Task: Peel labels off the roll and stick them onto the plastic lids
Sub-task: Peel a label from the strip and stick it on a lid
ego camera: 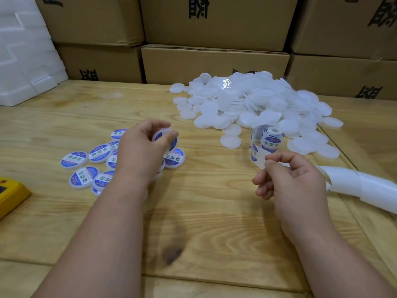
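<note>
Early in the batch, by the look of it. Left hand (144, 151) pinches a labelled lid (165, 138) between thumb and fingertips, held just above the finished pile (90, 166): roughly a dozen lids with blue-and-white labels, spread on the counter (204, 233) left of centre, some hidden under the hand. Right hand (294, 179) pinches the label strip (261, 160) where it curls up off the label roll (268, 140); a few labels show on the roll, exact count unreadable. Spent white backing paper (365, 186) trails off right behind that hand. Blank lids (253, 104) sit heaped at the far right of the counter, well apart from the done ones and far outnumbering them. Judgement: small fraction done, bulk left; the held lid looks ready to drop on the pile.
</note>
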Demonstrator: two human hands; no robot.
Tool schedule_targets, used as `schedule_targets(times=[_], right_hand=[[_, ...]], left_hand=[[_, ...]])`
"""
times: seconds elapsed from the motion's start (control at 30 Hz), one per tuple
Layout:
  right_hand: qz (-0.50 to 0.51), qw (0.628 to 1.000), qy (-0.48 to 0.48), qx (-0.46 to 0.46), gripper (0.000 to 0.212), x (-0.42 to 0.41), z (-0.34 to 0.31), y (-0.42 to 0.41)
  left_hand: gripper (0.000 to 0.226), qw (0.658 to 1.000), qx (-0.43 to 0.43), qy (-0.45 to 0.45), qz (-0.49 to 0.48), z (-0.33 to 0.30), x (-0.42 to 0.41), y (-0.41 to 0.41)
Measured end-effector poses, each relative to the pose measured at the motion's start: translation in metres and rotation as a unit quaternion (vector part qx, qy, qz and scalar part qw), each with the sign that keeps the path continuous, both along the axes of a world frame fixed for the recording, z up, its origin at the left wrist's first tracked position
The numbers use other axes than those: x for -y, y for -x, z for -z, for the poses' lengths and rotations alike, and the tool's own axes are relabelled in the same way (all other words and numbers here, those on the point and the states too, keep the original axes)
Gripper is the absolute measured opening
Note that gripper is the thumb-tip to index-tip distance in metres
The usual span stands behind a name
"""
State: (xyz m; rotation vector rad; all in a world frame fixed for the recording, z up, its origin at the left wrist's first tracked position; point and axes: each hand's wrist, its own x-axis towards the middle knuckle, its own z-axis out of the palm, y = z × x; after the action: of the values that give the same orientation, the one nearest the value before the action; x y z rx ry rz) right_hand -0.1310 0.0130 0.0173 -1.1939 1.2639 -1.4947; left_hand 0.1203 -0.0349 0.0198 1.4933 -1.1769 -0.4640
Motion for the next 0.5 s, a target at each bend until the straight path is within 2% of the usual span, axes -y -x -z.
schedule_targets(times=[0.1, 0.2, 0.23, 0.3, 0.4, 0.5], right_hand=[[-0.001, 1.0, 0.0, 0.004, 0.016, 0.0, 0.0, -0.001], [0.001, 1.0, 0.001, 0.002, 0.015, 0.0, 0.0, -0.001], [0.001, 1.0, 0.002, 0.003, 0.015, 0.0, -0.001, -0.001], [0.001, 1.0, 0.002, 0.006, 0.016, 0.0, -0.001, -0.001], [0.003, 1.0, 0.004, 0.007, 0.014, 0.001, 0.001, 0.0], [0.008, 1.0, 0.005, 0.002, 0.013, 0.003, 0.002, 0.0]], left_hand=[[0.02, 0.991, 0.084, -0.092, -0.046, 0.005, 0.005, -0.015], [0.033, 0.95, 0.226, -0.188, -0.103, 0.007, 0.01, -0.016], [0.038, 0.94, 0.256, -0.191, -0.119, 0.006, 0.01, -0.011], [0.041, 0.946, 0.277, -0.123, -0.117, 0.004, 0.009, 0.006], [0.04, 0.951, 0.309, -0.015, 0.001, 0.008, 0.006, 0.043], [0.045, 0.93, 0.332, -0.017, 0.154, 0.018, 0.007, 0.08]])
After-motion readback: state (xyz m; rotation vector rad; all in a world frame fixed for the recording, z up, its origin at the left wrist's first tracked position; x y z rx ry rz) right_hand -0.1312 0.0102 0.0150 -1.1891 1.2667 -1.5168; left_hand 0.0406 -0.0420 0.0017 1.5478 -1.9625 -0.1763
